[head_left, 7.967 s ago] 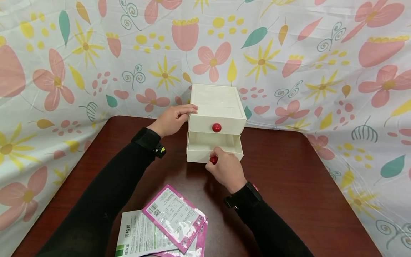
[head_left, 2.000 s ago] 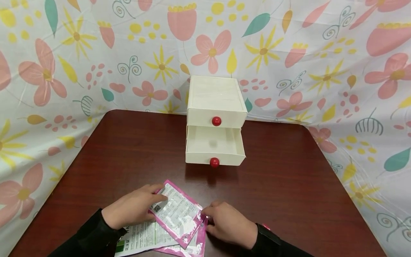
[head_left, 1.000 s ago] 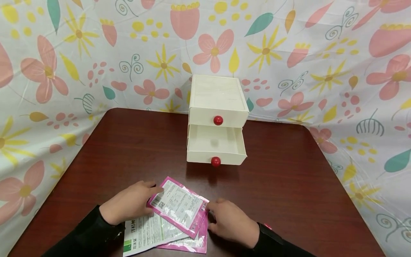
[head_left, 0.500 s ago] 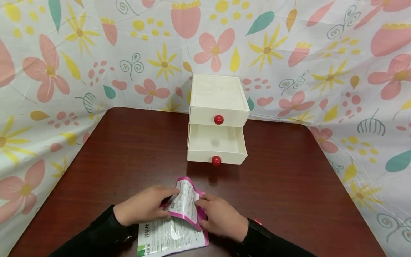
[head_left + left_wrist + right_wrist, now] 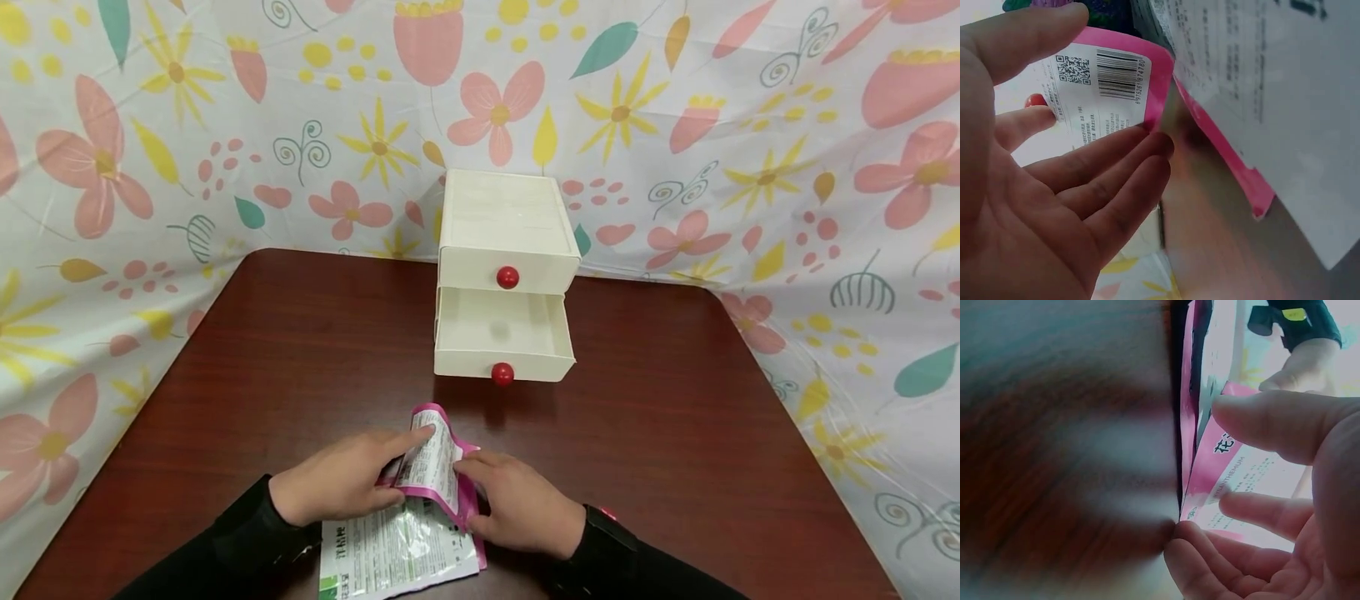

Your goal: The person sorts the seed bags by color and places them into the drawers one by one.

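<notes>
Three packets (image 5: 405,546), two drawers (image 5: 468,364), two knobs (image 5: 502,374)

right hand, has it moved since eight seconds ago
Yes, the right hand has moved toward the wearer, from the lower red knob to the pink-edged packet.

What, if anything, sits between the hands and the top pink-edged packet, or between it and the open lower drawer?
Nothing loose: the left hand and right hand touch the pink-edged packet. Only tabletop separates it from the lower drawer, whose front panel, with red knob, would be a lip to clear.
</notes>
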The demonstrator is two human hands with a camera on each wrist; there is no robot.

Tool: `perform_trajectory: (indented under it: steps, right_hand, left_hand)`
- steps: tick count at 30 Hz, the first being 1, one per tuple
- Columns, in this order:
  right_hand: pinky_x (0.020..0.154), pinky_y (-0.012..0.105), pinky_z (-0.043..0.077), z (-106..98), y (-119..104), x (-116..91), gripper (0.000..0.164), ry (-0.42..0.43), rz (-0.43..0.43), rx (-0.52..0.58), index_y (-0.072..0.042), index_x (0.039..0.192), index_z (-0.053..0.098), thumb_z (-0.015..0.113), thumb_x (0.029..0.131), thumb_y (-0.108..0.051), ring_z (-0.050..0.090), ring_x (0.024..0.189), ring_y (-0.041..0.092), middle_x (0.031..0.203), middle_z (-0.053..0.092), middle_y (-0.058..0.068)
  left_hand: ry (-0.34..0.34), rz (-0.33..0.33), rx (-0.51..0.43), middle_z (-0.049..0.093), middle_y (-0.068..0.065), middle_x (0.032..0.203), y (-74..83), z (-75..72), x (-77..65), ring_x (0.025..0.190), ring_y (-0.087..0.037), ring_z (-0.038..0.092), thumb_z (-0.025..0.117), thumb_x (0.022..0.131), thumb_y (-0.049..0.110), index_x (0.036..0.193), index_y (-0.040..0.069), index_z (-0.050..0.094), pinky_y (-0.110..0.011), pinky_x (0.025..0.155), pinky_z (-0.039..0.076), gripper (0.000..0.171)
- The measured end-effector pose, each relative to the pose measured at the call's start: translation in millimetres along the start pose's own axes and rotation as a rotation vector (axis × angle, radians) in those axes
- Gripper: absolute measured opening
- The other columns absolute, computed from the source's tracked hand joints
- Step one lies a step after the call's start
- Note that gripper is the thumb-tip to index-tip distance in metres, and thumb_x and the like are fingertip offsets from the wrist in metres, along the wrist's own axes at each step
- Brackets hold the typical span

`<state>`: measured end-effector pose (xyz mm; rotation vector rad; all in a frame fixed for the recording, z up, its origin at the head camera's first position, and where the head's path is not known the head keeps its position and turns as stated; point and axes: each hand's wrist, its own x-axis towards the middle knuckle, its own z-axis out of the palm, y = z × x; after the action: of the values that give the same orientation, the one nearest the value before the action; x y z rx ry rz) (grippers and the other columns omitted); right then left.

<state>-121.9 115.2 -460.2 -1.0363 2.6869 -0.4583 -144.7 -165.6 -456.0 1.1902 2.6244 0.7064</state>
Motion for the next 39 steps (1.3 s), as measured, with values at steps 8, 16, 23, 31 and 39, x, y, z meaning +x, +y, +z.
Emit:
perform_trajectory:
  steps: [8, 16, 23, 31, 39]
  right_hand:
    - [0.1, 0.038, 0.047, 0.0, -0.9, 1.5, 0.064, 0.021, -0.017, 0.05, -0.008, 0.141, 0.055, 0.078, 0.086, -0.033, 0.054, 0.123, 0.017, 0.135, 0.058, 0.006]
    - [0.101, 0.038, 0.046, -0.7, 0.0, 0.4, 0.067, 0.021, -0.011, 0.082, -0.01, 0.142, 0.054, 0.078, 0.086, -0.036, 0.053, 0.125, 0.016, 0.137, 0.057, 0.004]
    - [0.1, 0.039, 0.047, -0.6, 0.9, -1.6, 0.068, 0.019, 0.001, 0.108, -0.011, 0.145, 0.051, 0.076, 0.088, -0.038, 0.052, 0.125, 0.016, 0.14, 0.054, 0.004]
    - [0.098, 0.039, 0.048, -2.8, 1.8, -3.4, 0.067, 0.025, 0.007, 0.136, -0.016, 0.149, 0.048, 0.072, 0.091, -0.038, 0.052, 0.123, 0.015, 0.14, 0.053, 0.004]
    - [0.098, 0.038, 0.047, -4.7, 3.7, -6.2, 0.059, 0.046, -0.001, 0.145, -0.014, 0.145, 0.051, 0.07, 0.094, -0.037, 0.053, 0.119, 0.013, 0.138, 0.054, 0.003]
  left_hand:
    - [0.029, 0.084, -0.054, 0.06, 0.0, 0.13, 3.2, 1.7, -0.3, 0.107, -0.012, 0.058, 0.076, 0.091, 0.024, 0.156, 0.021, 0.038, -0.032, 0.091, 0.05, 0.075]
    - [0.048, 0.113, -0.05, 0.059, 0.002, 0.134, 5.9, 0.5, 0.6, 0.116, -0.011, 0.057, 0.077, 0.09, 0.026, 0.154, 0.017, 0.042, -0.035, 0.094, 0.049, 0.073]
    - [0.032, 0.122, -0.058, 0.057, 0.003, 0.136, 5.4, -0.5, 0.3, 0.12, -0.01, 0.054, 0.076, 0.091, 0.027, 0.153, 0.017, 0.043, -0.035, 0.096, 0.048, 0.071]
    - [0.018, 0.103, -0.049, 0.057, 0.002, 0.135, 4.8, -2.6, -1.2, 0.113, -0.01, 0.055, 0.075, 0.089, 0.026, 0.149, 0.015, 0.048, -0.034, 0.093, 0.049, 0.067]
    - [0.027, 0.064, -0.052, 0.058, 0.003, 0.134, 4.4, -5.0, -3.4, 0.113, -0.009, 0.056, 0.074, 0.082, 0.021, 0.144, 0.012, 0.053, -0.036, 0.096, 0.048, 0.066]
